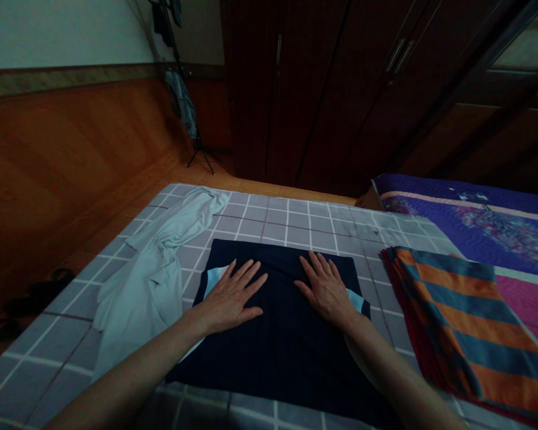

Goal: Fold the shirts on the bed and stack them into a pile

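A dark navy garment (278,358) with light blue and white patches at its sides lies spread flat in front of me. Its exact kind cannot be made out. Flat on its left part rests my left hand (234,297), fingers spread. My right hand (325,286) lies palm down on the right part, its fingers apart too. Neither hand grips the cloth. Left of the garment, a crumpled pale garment (155,280) stretches along the bed, apart from my hands.
Under everything is a grey checked bed sheet (246,218). Folded striped cloth (470,310) lies at the right, beside a purple floral cover (488,215). Beyond the bed stand a dark wardrobe (314,89) and a clothes stand (198,143). Dark footwear (36,298) is on the floor at left.
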{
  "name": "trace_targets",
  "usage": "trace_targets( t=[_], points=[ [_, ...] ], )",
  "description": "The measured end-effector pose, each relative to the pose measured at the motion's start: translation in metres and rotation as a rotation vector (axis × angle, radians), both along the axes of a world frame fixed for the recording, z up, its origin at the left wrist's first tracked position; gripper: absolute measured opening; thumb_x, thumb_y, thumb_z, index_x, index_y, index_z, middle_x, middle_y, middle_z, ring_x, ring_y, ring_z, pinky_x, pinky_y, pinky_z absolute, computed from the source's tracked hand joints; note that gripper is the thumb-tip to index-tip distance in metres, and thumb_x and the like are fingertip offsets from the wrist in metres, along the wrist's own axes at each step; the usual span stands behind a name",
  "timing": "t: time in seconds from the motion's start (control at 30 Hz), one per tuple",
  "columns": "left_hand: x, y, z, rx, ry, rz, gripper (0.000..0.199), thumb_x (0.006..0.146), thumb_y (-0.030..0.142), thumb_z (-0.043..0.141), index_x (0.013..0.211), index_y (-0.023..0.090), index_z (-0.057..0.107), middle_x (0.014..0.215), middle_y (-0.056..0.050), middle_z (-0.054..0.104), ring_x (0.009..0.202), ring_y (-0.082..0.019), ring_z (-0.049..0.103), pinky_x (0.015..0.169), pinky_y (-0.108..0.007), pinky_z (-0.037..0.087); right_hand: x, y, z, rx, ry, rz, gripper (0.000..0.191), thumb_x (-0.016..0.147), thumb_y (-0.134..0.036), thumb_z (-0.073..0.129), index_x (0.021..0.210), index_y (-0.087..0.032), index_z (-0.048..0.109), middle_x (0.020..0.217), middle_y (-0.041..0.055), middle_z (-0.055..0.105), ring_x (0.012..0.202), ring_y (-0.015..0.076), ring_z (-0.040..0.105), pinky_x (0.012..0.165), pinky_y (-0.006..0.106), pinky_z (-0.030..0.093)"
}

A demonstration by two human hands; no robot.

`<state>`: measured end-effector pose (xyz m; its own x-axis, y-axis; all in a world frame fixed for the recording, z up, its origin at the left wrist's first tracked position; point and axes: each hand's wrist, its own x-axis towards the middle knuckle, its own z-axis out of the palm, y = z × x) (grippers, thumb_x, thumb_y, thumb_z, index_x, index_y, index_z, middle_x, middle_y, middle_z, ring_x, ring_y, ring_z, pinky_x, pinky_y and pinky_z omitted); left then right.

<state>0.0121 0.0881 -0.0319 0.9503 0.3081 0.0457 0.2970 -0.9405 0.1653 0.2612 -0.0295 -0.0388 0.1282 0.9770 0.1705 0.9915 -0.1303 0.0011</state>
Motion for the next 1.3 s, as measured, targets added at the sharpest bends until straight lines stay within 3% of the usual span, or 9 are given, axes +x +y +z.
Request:
trace_targets(
  t=[0.17,0.27,0.37,0.43,0.6,0.73,0.9,1.13,1.3],
  points=[
    [-0.011,0.002,0.003,-0.013,0.037,-0.028,0.074,0.086,0.060,0.046,0.147,0.028,0.018,0.155,-0.009,0.011,0.142,-0.030,0.005,0.112,-0.055,0.009,0.022,-0.015,-0.001,0.029,-0.036,0.001,0.059,0.093,-0.050,0.038,0.140,-0.014,0.037,0.147,0.0154,0.032,0.136,0.0310,0.024,0.107,0.052,0.024],
    [-0.019,0.004,0.013,-0.027,0.076,-0.029,0.073,0.087,0.061,0.043,0.147,0.027,0.020,0.154,-0.009,0.016,0.141,-0.030,0.008,0.112,-0.055,0.009,0.034,-0.027,0.001,0.052,-0.038,-0.076,0.058,0.094,-0.050,0.034,0.138,-0.011,0.040,0.144,0.0177,0.035,0.134,0.0326,0.028,0.105,0.053,0.027],
    [-0.028,-0.005,0.027,-0.049,0.070,-0.050,0.075,0.086,0.062,0.044,0.147,0.028,0.016,0.155,-0.008,0.014,0.141,-0.030,0.007,0.112,-0.055,0.009,0.021,-0.048,0.011,0.118,-0.013,-0.120,0.063,0.093,-0.050,0.036,0.139,-0.007,0.037,0.146,0.0213,0.031,0.135,0.0342,0.025,0.105,0.053,0.029],
    [-0.036,-0.017,0.031,-0.082,0.077,-0.070,0.076,0.086,0.061,0.045,0.147,0.030,0.012,0.155,-0.008,0.011,0.142,-0.030,0.006,0.112,-0.056,0.010,-0.001,-0.067,0.017,0.133,0.009,-0.048,0.062,0.093,-0.048,0.038,0.142,-0.010,0.033,0.149,0.0182,0.025,0.137,0.0324,0.021,0.106,0.052,0.028],
    [-0.052,-0.045,0.018,-0.163,0.141,-0.107,0.086,0.081,0.054,0.060,0.147,0.032,0.009,0.155,-0.009,0.010,0.141,-0.033,0.005,0.110,-0.061,0.012,-0.046,-0.113,0.008,0.045,0.002,0.138,0.069,0.088,-0.050,0.046,0.147,-0.021,0.023,0.152,0.0108,0.021,0.137,0.0317,0.022,0.104,0.052,0.032],
    [-0.059,-0.048,0.009,-0.165,0.154,-0.089,0.090,0.079,0.052,0.063,0.147,0.033,0.007,0.155,-0.008,0.008,0.141,-0.035,0.004,0.109,-0.062,0.011,-0.035,-0.133,-0.005,0.048,-0.038,0.051,0.074,0.088,-0.052,0.046,0.148,-0.019,0.019,0.151,0.0131,0.022,0.136,0.0340,0.022,0.103,0.054,0.032],
    [-0.058,-0.052,0.013,-0.190,0.155,-0.136,0.090,0.079,0.049,0.065,0.147,0.034,0.008,0.155,-0.008,0.009,0.140,-0.037,0.006,0.107,-0.065,0.013,-0.024,-0.149,0.000,0.099,-0.050,-0.016,0.071,0.091,-0.047,0.040,0.149,-0.017,0.013,0.150,0.0138,0.025,0.135,0.0340,0.026,0.100,0.056,0.034],
    [-0.047,-0.070,0.022,-0.276,0.120,-0.375,0.076,0.081,0.040,0.065,0.145,0.037,0.022,0.154,-0.006,0.013,0.139,-0.034,0.019,0.110,-0.061,0.017,-0.044,-0.166,0.006,0.042,-0.074,0.207,0.070,0.083,-0.048,0.052,0.146,-0.027,0.027,0.146,0.0082,0.035,0.130,0.0343,0.036,0.093,0.050,0.042],
    [-0.051,-0.071,0.018,-0.294,0.089,-0.429,0.072,0.084,0.052,0.056,0.145,0.034,0.022,0.152,-0.009,0.018,0.137,-0.036,0.021,0.108,-0.062,0.019,-0.038,-0.190,0.000,0.042,-0.094,0.196,0.073,0.082,-0.051,0.054,0.146,-0.027,0.028,0.141,0.0095,0.043,0.122,0.0342,0.047,0.087,0.050,0.047]
  ],
)
